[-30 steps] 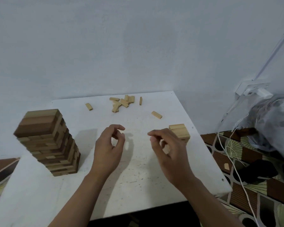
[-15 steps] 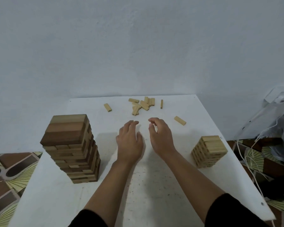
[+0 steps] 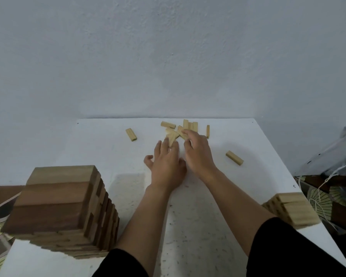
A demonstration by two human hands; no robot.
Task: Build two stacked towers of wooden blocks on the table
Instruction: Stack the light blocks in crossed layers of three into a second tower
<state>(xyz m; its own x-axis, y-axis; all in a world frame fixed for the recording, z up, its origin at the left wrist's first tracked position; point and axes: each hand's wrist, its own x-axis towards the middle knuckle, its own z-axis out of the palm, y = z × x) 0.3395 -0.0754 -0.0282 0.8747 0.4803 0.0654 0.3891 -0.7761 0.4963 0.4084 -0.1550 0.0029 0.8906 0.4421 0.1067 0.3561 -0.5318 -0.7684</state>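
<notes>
Left hand (image 3: 166, 162) lay flat, fingers (image 3: 158, 147) straight on loose blocks (image 3: 190, 125), right hand (image 3: 198, 152) curled over them, its grip hidden, short tower (image 3: 292, 208) blurred.

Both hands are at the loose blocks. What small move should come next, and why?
Probably pinch a block from the pile and lift it: left hand and right hand both touch the pile, and the small tower at the near right looks much smaller than the big tower.
</notes>
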